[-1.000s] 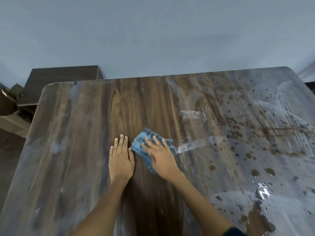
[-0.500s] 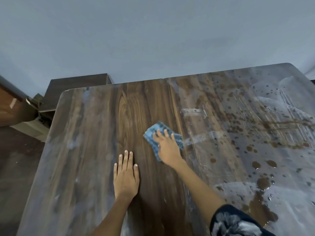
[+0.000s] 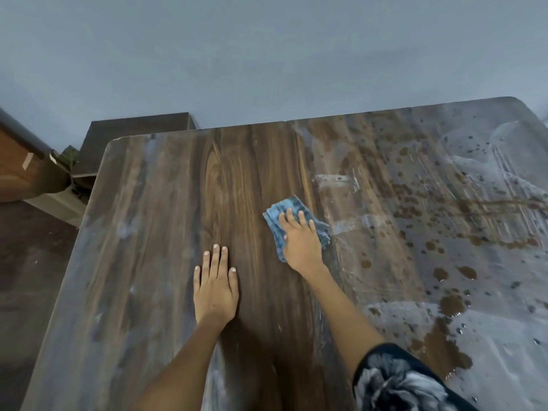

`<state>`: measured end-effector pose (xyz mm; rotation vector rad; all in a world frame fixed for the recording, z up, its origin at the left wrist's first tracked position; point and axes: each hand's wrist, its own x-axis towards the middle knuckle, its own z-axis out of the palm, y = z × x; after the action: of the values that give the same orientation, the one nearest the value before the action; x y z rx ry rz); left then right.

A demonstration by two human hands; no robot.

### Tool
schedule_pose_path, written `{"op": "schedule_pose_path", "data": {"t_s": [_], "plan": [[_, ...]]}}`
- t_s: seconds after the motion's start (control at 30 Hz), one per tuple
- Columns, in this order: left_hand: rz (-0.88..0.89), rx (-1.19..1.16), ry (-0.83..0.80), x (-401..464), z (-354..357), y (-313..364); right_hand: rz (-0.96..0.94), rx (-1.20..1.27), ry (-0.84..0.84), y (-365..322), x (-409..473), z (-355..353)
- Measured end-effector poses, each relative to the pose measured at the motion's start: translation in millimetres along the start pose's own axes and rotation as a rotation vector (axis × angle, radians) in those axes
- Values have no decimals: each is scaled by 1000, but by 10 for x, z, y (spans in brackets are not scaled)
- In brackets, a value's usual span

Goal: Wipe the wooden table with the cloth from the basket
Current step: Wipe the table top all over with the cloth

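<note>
The dark wooden table fills the view. A folded blue cloth lies near its middle, and my right hand presses flat on it with straight fingers. My left hand rests flat on the bare wood, to the left of the cloth and nearer to me. The right half of the table carries brown drops, a brown puddle and whitish wet smears. No basket is in view.
A grey wall runs behind the table's far edge. A dark low cabinet stands beyond the far left corner, with a brown piece of furniture at the left edge. Dark floor lies along the table's left side.
My right hand has slid the cloth away from me and to the right, apart from my left hand. My left hand stays flat on the wood. The view has shifted left.
</note>
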<state>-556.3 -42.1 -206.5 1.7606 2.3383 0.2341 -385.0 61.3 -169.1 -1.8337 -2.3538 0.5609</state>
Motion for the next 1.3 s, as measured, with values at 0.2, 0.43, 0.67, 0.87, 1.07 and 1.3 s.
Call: {"op": "schedule_pose_path", "data": {"t_s": [0.2, 0.43, 0.67, 0.87, 1.07, 1.3], "plan": [[-2, 9, 10, 2, 3, 9, -337, -20, -184, -2, -856, 146], [-65, -36, -6, -61, 19, 48, -31, -134, -38, 495, -200, -154], [-74, -27, 18, -219, 49, 73, -303, -54, -137, -87, -525, 92], [-63, -27, 12, -218, 42, 58, -273, -86, -174, 310, -1191, 50], [-63, -38, -2, -320, 40, 47, -55, -104, -86, 368, -439, -79], [-51, -26, -5, -530, 44, 48, -285, -44, -138, -104, -1118, 249]]}}
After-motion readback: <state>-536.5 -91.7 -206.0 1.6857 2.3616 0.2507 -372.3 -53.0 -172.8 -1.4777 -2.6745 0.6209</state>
